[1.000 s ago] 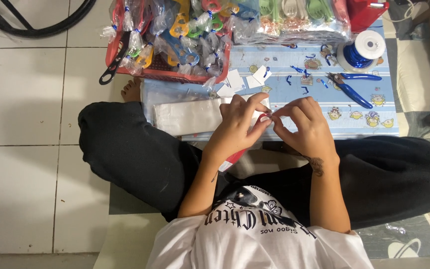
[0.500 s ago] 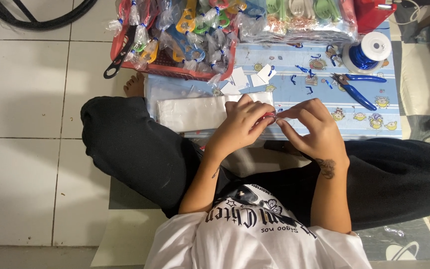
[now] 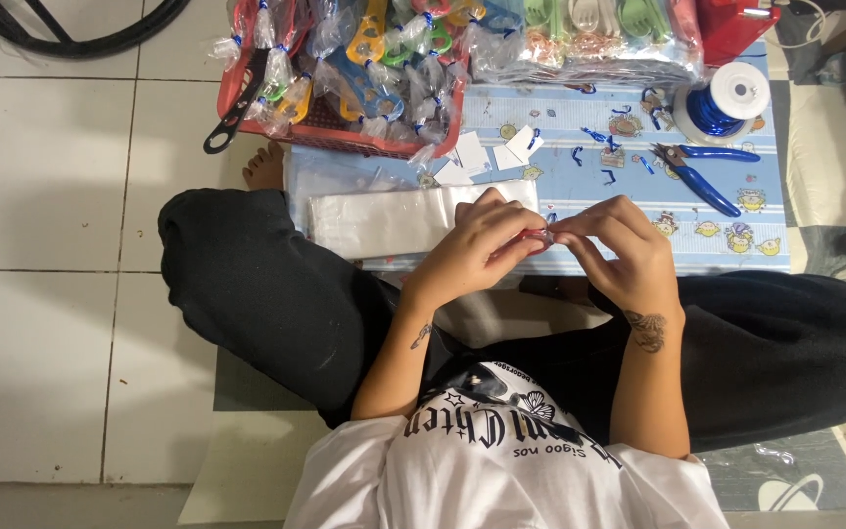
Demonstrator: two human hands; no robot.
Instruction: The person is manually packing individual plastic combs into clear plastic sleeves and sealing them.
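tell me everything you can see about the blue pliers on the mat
The pliers lie flat on the patterned blue mat, right of the person's hands and just below the spool of blue wire. The two handles are covered in blue, plastic-looking grips and are spread slightly apart, pointing right and down-right. The small dark metal-looking head points left. Nothing holds them; both hands are apart from them. Short blue wire pieces lie on the mat to their left.

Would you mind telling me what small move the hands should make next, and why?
Probably reach for a blue tie: both hands, left and right, pinch a small red item in clear wrap, and the wrapped pieces in the red basket are tied blue.
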